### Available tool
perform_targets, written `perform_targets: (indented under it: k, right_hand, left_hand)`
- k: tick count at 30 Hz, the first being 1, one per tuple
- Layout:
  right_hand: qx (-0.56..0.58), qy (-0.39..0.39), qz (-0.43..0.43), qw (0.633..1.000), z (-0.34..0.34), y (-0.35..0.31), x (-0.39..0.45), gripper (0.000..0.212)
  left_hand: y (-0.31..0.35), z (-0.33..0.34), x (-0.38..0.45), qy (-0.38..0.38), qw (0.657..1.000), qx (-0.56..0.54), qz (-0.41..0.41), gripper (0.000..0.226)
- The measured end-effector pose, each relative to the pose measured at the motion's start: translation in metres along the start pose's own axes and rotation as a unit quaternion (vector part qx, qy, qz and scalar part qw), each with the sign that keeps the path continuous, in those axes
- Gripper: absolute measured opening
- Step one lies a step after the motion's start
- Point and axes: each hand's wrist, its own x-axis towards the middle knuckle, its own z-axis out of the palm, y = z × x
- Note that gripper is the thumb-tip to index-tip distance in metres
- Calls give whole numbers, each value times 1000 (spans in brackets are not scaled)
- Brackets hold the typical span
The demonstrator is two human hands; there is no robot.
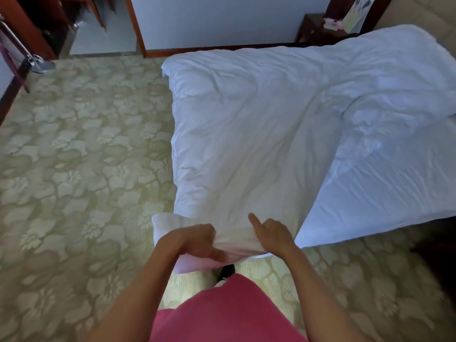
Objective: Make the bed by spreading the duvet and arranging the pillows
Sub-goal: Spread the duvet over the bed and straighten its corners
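A white duvet [259, 124] lies rumpled across the bed, its near corner pulled off the foot toward me. My left hand [197, 243] grips that corner from the left, fingers curled into the bunched cloth. My right hand [274, 234] holds the same edge from the right, with the index finger pointing out over the duvet. To the right, the white bed sheet [385, 193] lies bare where the duvet is folded back. No pillows are in view.
Floral beige carpet [81, 169] covers the floor left of and in front of the bed. A dark wooden nightstand [313, 28] stands by the far wall, next to the headboard. A wooden door frame [137, 25] and a metal stand [37, 62] are at the far left.
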Motion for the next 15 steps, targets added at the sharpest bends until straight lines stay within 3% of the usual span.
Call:
perform_targets:
  k: [3,11,15]
  right_hand:
    - [-3,-6,20,1000,15,14,-37,68]
    - [-132,-38,45,989,39,44,-125,64]
    - [-182,-59,51,980,43,48,-152,65]
  left_hand:
    - [-5,28,-13,-12,1000,-17,20,43]
    - [-4,125,-55,-31,995,-68,61,33]
    - [-4,152,-79,0,995,-85,47,33]
